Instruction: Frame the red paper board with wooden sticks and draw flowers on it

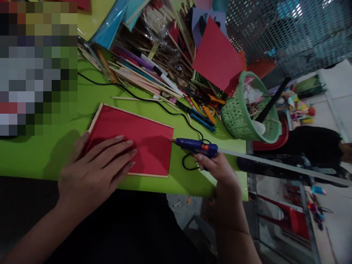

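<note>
A red sheet (148,146) lies on the green table, with thin wooden sticks along its left, far and near edges. My left hand (96,165) rests flat on the sheet's left part, fingers stretched out and thumb by its left edge. My right hand (217,168) is wrapped round the handle of a blue glue gun (192,145). Its nozzle points left and is at the sheet's right edge, which bears no stick. Small shiny glue marks show on the red near the far right corner. A long pale glue stick (264,157) sticks out of the gun's back.
A black cord (137,97) runs across the table (35,157). Behind the sheet lie loose sticks, pens and a blue cutter (200,119). A green basket (233,110) holding scraps stands at the right, near another red sheet (216,55) and a grey perforated crate (288,33).
</note>
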The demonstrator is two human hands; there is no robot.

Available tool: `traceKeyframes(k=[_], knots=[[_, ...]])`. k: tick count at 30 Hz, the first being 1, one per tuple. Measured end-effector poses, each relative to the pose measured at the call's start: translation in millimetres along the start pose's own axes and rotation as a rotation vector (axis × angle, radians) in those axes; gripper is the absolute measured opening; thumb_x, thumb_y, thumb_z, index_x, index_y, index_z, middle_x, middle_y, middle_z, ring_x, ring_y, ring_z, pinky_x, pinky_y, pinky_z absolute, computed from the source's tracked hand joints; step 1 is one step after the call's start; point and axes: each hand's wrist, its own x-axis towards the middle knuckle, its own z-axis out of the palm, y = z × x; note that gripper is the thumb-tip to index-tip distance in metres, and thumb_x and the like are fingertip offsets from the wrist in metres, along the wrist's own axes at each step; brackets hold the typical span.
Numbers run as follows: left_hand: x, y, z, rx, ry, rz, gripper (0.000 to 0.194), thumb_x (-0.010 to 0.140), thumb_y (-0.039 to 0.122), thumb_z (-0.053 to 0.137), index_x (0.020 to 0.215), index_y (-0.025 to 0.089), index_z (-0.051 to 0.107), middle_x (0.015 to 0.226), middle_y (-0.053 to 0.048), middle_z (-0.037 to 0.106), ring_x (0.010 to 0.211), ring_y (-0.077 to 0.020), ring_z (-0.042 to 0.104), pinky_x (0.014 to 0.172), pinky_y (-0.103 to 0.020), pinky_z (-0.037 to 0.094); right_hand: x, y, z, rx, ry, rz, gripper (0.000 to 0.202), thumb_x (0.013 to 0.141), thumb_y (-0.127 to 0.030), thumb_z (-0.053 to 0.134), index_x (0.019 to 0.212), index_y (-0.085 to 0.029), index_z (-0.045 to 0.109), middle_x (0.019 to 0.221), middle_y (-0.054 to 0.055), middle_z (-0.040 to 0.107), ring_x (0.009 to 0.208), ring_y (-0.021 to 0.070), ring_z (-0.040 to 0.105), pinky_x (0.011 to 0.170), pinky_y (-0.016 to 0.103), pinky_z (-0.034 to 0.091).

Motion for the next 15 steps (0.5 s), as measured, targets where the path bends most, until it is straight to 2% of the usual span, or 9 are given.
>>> traceKeyframes(k=[7,15], knots=[[-0.8,-0.3,-0.3,-0.022,-0.038,-0.039,0.039,0.1,0.03,0.062,0.137,0.042,0.063,0.142,0.007,0.068,0.136,-0.0231,0.061,0.126,-0.055,0.039,-3.2,-4.4,-0.5,0.019,0.019,0.011,0.05,0.081,-0.066,0.071,0.064,-0.021,0.059,0.054,-0.001,0.052,0.051,0.0137,0.051,0.049,0.027,0.046],[-2.2,-0.9,-1.3,-0.026,-0.049,-0.035,0.041,0.1,0.029,0.063,0.139,0.042,0.062,0.144,0.007,0.066,0.138,-0.024,0.06,0.127,-0.057,0.037,-5.8,-9.6,1.4,-0.001,-0.003,0.015,0.049,0.082,-0.064,0.072,0.062,-0.021,0.058,0.055,0.0,0.053,0.05,0.0134,0.05,0.048,0.027,0.045]])
